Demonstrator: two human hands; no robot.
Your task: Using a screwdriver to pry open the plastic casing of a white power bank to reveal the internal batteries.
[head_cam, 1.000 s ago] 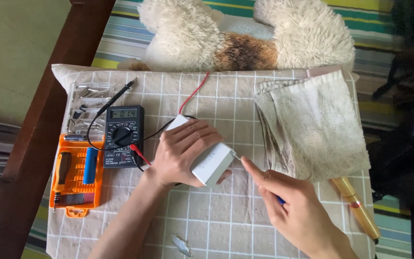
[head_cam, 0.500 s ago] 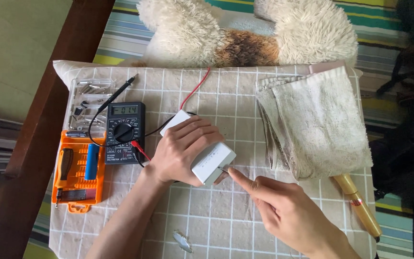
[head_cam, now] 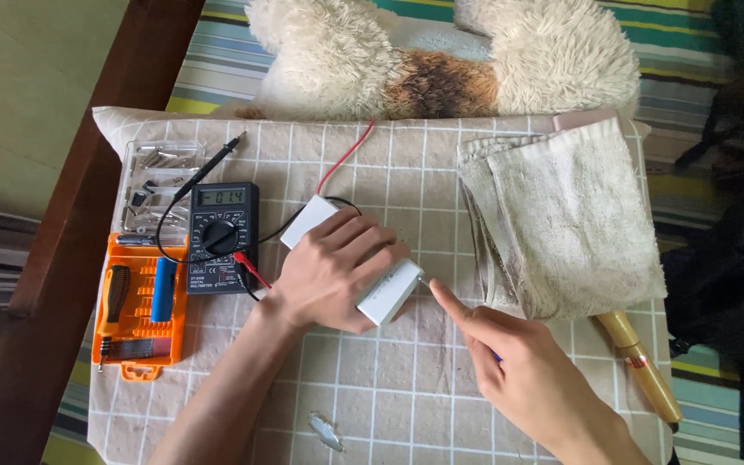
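Head view: left hand (head_cam: 337,267) clamped over white box (head_cam: 387,293) mid-counter (head_cam: 389,405); right hand (head_cam: 518,370) clenched on thin screwdriver (head_cam: 426,281), tip at box end. Box closed, work unfinished. Multimeter (head_cam: 221,237) beside.

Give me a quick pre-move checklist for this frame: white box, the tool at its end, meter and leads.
1. Left hand pins white box flat on the checked cloth: ok.
2. Right hand holds a thin tool with its tip at the box's end: ok; whether it is seated, cannot tell.
3. Multimeter display lit: ok.
4. Red probe lying loose beside the meter, off the box: ok.
5. Orange tool case open beside the meter: ok.
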